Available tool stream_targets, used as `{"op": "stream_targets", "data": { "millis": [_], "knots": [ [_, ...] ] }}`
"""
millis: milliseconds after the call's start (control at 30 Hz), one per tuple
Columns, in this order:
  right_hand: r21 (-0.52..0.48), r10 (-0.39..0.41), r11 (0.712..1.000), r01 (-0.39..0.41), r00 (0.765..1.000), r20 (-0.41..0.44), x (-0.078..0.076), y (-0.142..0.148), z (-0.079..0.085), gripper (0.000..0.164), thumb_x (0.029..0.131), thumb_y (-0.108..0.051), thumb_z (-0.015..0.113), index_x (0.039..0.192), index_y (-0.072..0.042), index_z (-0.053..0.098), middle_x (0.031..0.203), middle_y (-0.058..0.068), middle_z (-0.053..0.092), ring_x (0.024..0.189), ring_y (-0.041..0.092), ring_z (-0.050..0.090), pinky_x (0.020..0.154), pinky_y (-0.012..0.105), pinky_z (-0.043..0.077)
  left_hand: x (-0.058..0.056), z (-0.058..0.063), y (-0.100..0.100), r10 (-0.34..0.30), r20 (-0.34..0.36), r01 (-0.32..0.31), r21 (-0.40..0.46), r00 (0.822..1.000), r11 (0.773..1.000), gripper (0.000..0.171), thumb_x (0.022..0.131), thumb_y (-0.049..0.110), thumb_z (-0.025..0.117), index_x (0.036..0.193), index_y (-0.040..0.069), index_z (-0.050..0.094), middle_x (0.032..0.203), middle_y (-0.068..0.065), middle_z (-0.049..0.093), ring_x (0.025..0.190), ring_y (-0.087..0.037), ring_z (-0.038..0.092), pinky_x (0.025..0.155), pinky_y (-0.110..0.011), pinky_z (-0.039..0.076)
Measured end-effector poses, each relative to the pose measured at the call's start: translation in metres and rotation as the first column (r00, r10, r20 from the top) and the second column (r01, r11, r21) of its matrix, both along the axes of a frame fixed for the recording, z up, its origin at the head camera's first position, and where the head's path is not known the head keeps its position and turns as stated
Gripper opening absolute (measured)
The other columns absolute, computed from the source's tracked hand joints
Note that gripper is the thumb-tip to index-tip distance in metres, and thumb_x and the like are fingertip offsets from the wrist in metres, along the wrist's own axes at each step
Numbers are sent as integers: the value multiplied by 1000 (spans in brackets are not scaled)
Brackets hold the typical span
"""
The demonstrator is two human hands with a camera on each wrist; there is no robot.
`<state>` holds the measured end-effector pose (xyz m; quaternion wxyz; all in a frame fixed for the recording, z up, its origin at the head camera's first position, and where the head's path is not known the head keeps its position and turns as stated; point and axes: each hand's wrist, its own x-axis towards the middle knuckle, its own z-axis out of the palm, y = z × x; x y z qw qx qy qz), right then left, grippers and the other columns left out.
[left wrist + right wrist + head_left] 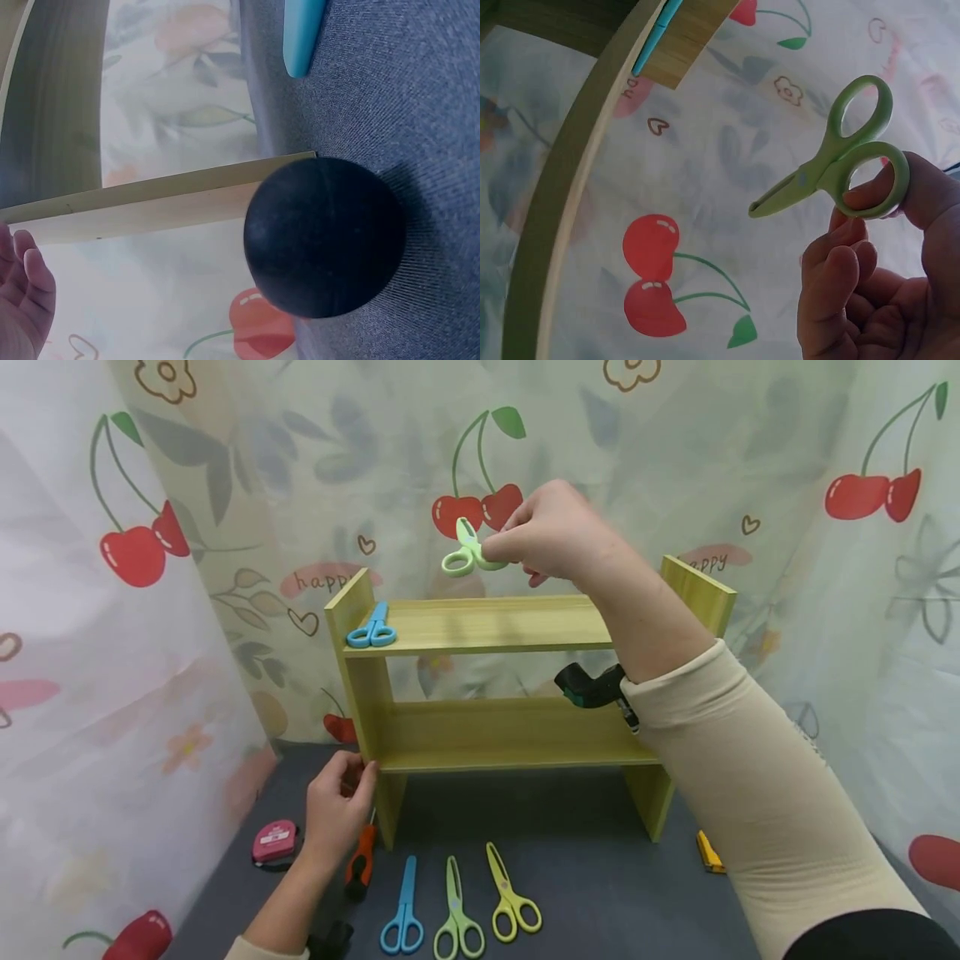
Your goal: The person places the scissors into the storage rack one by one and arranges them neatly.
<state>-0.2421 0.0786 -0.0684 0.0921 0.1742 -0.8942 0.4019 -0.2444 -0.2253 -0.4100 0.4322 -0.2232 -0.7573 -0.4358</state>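
My right hand [558,531] is raised above the top board of a wooden shelf [487,625]. Its thumb and fingers pinch one handle loop of light green scissors [817,169], whose blades are slightly apart. Blue scissors [372,628] lie on the top board's left end, against the side panel. My left hand [339,806] is at the shelf's left panel, fingers loosely bent and fingertips right at its edge. In the left wrist view, part of that hand's fingers [26,281] shows beside the panel [150,191].
Blue scissors [405,910], green scissors [454,902] and yellow scissors [508,893] lie on the dark table in front. An orange-and-black screwdriver [362,860] and a pink tape measure [275,842] are at left. A yellow object [709,852] lies at right. Printed curtains surround the table.
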Motion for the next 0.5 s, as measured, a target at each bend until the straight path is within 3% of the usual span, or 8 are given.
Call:
{"op": "stream_targets", "data": {
  "millis": [167,333,500],
  "knots": [
    [-1,19,1000,-19,1000,8,-9,-16,-9,36,80,-14,64,51,-13,45,51,-4,33,52,14,39,68,33,56,1,1,-1,20,10,-20,-9,1000,1000,12,91,-5,71,96,5,66,80,2,60,65,-11,55,57,-17,46],
    [8,21,1000,-21,1000,17,-17,-30,-20,38,79,-15,63,48,-15,42,50,-4,31,51,13,38,65,33,56,1,2,-1,18,8,-18,-17,1000,1000,12,91,-5,71,95,5,65,79,2,59,65,-11,54,56,-18,46],
    [25,15,1000,-16,999,28,-22,-41,-32,41,80,-18,67,48,-15,41,50,-5,30,52,13,41,71,40,58,1,3,0,14,0,-14,-17,1000,1000,12,91,-5,71,93,4,64,77,2,58,63,-10,54,55,-17,45]
  ]
}}
